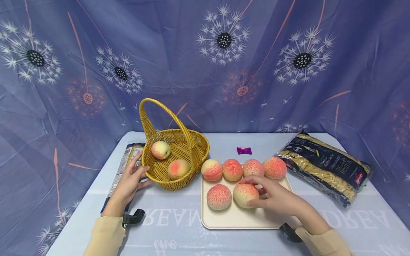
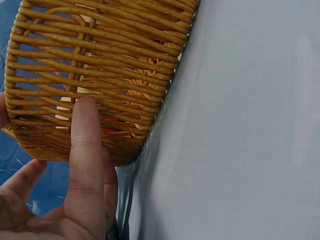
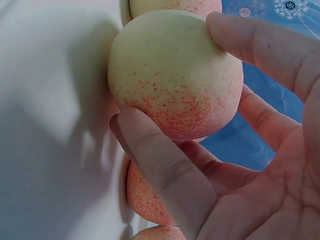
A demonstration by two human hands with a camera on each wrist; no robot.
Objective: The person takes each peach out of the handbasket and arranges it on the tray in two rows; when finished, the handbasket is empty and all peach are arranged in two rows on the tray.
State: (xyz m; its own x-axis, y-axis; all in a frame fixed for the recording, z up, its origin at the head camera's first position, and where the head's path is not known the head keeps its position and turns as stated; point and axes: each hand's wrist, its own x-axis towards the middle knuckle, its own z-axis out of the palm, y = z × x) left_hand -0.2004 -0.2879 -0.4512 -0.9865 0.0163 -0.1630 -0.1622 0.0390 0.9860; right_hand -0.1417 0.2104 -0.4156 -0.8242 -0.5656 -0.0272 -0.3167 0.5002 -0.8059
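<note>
My right hand [image 1: 273, 195] pinches a pale peach with a red blush [image 1: 245, 195] between thumb and fingers, over the cream tray [image 1: 243, 223]. In the right wrist view, the fingers spread around the peach [image 3: 175, 75], close to the tray surface. Just left of it lies a speckled pink peach [image 1: 219, 197]. At the left, my left hand [image 1: 129, 179] holds the near-left side of a yellow wicker basket [image 1: 171, 183], a fingertip over its rim. Another finger [image 2: 86, 150] lies straight against the woven wall. Inside the basket are two peaches, one pale [image 1: 161, 150] and one orange-red [image 1: 179, 169].
Several peaches, including a red one [image 1: 232, 170], line the tray's back edge. A purple wrapped sweet [image 1: 244, 150] lies behind them. To the right is a pasta bag [image 1: 326, 165]; another package [image 1: 120, 174] lies partly under the left arm. A patterned blue cloth [image 1: 192, 71] hangs behind.
</note>
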